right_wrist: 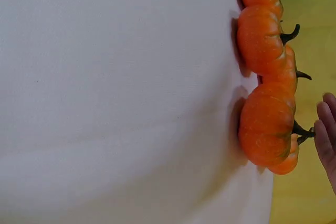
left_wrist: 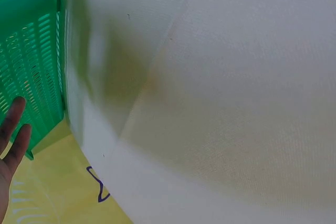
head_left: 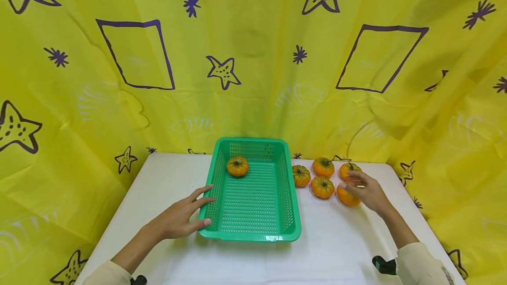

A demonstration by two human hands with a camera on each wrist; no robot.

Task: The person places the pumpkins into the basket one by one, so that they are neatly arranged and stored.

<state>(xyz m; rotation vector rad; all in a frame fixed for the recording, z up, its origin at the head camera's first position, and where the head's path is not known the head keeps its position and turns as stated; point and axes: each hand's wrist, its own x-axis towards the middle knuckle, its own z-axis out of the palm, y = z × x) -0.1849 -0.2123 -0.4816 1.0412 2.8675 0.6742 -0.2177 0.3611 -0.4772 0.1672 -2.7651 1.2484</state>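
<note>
A green plastic basket [head_left: 249,206] with perforated walls stands on the table, holding one small orange pumpkin [head_left: 237,166] near its back left corner. My left hand [head_left: 178,217] is at the basket's left rim, fingers spread and extended; in the left wrist view its fingers [left_wrist: 17,142] lie against the slotted wall. To the basket's right sit several more small pumpkins with dark stems. Over the rightmost two, a front pumpkin [head_left: 348,197] and a back pumpkin [head_left: 348,169], hovers my right hand [head_left: 369,193], fingers loosely bent and holding nothing. In the right wrist view its fingers [right_wrist: 323,140] are beside a stem.
Between the basket and the right hand are a pumpkin [head_left: 301,176] close to the basket wall and two others, one behind [head_left: 323,167] and one in front [head_left: 322,187]. A yellow patterned curtain [head_left: 253,109] encloses the white table [head_left: 317,241] at the back and sides.
</note>
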